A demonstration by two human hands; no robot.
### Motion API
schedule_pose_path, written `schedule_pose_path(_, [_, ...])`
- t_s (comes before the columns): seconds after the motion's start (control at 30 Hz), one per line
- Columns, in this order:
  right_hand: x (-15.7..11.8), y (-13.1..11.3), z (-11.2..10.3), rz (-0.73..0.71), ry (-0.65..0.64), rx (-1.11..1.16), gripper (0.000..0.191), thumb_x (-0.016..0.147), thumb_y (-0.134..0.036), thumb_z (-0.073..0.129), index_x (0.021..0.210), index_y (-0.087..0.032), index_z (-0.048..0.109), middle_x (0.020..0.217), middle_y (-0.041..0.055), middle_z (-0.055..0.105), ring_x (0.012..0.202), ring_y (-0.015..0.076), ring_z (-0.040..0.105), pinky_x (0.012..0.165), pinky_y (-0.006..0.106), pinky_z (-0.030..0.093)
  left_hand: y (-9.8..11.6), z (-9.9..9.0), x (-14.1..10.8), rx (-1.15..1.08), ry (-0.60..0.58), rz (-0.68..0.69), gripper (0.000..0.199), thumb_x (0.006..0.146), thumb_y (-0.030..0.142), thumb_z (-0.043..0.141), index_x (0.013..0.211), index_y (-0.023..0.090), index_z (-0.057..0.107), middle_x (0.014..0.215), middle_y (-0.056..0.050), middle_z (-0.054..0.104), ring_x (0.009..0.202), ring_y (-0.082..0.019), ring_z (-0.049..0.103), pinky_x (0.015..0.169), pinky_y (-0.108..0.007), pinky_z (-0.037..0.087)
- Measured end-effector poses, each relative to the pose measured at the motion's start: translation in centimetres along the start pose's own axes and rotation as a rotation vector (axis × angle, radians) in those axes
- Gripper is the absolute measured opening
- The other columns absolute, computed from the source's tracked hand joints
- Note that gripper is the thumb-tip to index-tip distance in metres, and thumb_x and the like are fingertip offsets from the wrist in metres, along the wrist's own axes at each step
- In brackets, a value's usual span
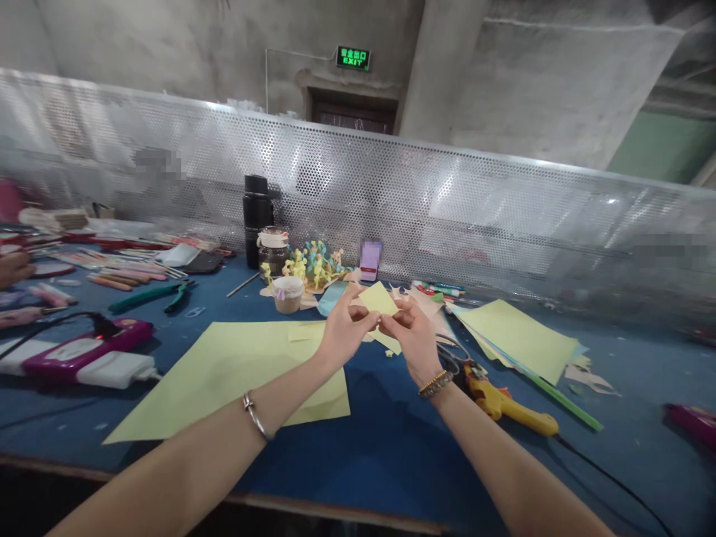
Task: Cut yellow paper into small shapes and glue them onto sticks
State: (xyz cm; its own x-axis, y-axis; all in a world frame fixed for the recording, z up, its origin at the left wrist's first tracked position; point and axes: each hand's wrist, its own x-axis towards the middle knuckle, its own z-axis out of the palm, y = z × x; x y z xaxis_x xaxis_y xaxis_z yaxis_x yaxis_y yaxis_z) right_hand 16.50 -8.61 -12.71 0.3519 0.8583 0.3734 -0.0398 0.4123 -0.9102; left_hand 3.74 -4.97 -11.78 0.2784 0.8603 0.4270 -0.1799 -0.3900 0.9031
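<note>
Beyond the far right corner of the large yellow sheet, pinching a small yellow paper between narrow-closed fingers of left hand and right hand. Behind the same sheet, seeing a pale cup with contents impossible to tell, a white-lidded jar, dark-looking, and a black bottle, capped.

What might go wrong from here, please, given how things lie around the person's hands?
The small yellow paper could crease or tear if the left hand and right hand, both pinching it, pull unevenly.
The glue gun lies close to the right forearm, so an arm movement might knock it; whether it is hot cannot be seen.
</note>
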Motion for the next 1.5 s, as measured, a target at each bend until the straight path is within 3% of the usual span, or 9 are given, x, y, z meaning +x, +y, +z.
schedule_pose_path(0.97, [-0.01, -0.19, 0.19, 0.043, -0.019, 0.044, 0.040, 0.060, -0.030, 0.076, 0.094, -0.016, 0.059, 0.080, 0.0039, 0.070, 0.075, 0.0171, 0.065, 0.077, 0.037, 0.055, -0.15, -0.36, 0.09, 0.192, 0.000, 0.146, 0.048, 0.075, 0.023, 0.060, 0.121, 0.016, 0.047, 0.065, 0.004, 0.057, 0.066, -0.014, 0.059, 0.065, -0.026, 0.046])
schedule_pose_path(1.5, [0.29, 0.19, -0.06, 0.089, -0.036, 0.092, 0.042, 0.057, -0.027, 0.079, 0.094, -0.016, 0.061, 0.077, 0.0019, 0.070, 0.073, 0.0153, 0.065, 0.078, 0.035, 0.054, -0.13, -0.32, 0.16, 0.199, -0.006, 0.137, 0.046, 0.075, 0.021, 0.060, 0.119, 0.016, 0.048, 0.065, 0.004, 0.056, 0.067, -0.015, 0.059, 0.064, -0.026, 0.046])
